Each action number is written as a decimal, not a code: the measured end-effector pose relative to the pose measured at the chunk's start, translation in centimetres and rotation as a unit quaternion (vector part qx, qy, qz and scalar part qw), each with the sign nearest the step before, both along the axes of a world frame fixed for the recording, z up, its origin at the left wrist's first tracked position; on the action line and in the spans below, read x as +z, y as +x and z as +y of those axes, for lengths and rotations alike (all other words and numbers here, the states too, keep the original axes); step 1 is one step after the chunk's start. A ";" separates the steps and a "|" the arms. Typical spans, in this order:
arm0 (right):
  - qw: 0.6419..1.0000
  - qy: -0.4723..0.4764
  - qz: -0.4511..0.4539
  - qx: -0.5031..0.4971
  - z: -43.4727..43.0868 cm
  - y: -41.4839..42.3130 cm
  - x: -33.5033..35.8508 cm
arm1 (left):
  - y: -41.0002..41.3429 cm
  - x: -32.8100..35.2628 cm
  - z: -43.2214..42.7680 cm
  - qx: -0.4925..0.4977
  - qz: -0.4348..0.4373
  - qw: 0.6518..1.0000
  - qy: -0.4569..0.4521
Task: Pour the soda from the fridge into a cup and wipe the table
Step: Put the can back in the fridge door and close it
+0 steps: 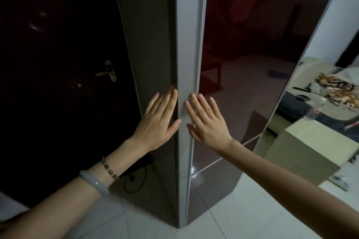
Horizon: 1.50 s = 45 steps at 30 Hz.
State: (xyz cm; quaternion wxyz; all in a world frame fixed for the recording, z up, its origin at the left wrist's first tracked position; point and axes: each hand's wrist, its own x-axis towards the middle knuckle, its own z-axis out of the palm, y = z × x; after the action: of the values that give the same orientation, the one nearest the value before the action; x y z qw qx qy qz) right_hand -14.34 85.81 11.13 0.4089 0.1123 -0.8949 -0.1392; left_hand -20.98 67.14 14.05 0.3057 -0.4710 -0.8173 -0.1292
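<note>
Two bare forearms reach in from the bottom corners, the left one wearing a pale bangle and a bead bracelet. The left hand lies flat on the grey side of the fridge, fingers straight and close together, their tips at the seam where the door meets the body. The right hand lies flat with fingers spread on the glossy dark red fridge door, just beside its pale edge strip. Neither hand curls round anything.

No soda is in view. By the task it should be inside the fridge, and the door looks closed.

Flat palms give little hold on a smooth door, so the fingers may slide off before the seal lets go. A hard tug could make the door jump open and shake whatever stands on its shelves. Fingertips left in the seam could get nipped if the door falls back.

A second seam crosses the front lower down, so picking the wrong door is possible. To the left is a dark room door with a brass handle, and a black cable loops by the fridge's foot over the tiled floor. To the right a pale cabinet stands close, perhaps in the door's swing. Beyond it a dark worktop holds something clear, glass or bottle I cannot tell, near a tiger-print cloth.
</note>
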 end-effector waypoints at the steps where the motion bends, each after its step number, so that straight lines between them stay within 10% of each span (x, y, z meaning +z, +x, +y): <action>1: 1.000 -0.001 0.000 -0.006 -0.1 -0.3 -0.1 | -0.3 0.0 -0.1 -0.001 -0.003 1.000 -0.001; 23: 0.951 -0.210 -0.213 -0.074 0.2 6.1 1.5 | 3.8 -0.3 2.8 -0.035 0.068 0.995 -0.061; 30: 0.845 -0.309 -0.292 -0.325 2.6 13.8 2.3 | 7.5 -0.5 9.7 -0.083 0.015 0.984 -0.158; 45: 0.669 -0.349 -0.067 -0.653 -1.6 34.1 0.3 | 25.4 -3.5 17.7 -0.429 0.019 0.893 -0.137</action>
State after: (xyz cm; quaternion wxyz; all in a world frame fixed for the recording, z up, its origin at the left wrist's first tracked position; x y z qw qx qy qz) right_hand 19.73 84.22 11.40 0.1621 -0.6421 -0.7482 -0.0405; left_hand 4.37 84.82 10.54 0.1683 -0.8151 -0.5399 -0.1259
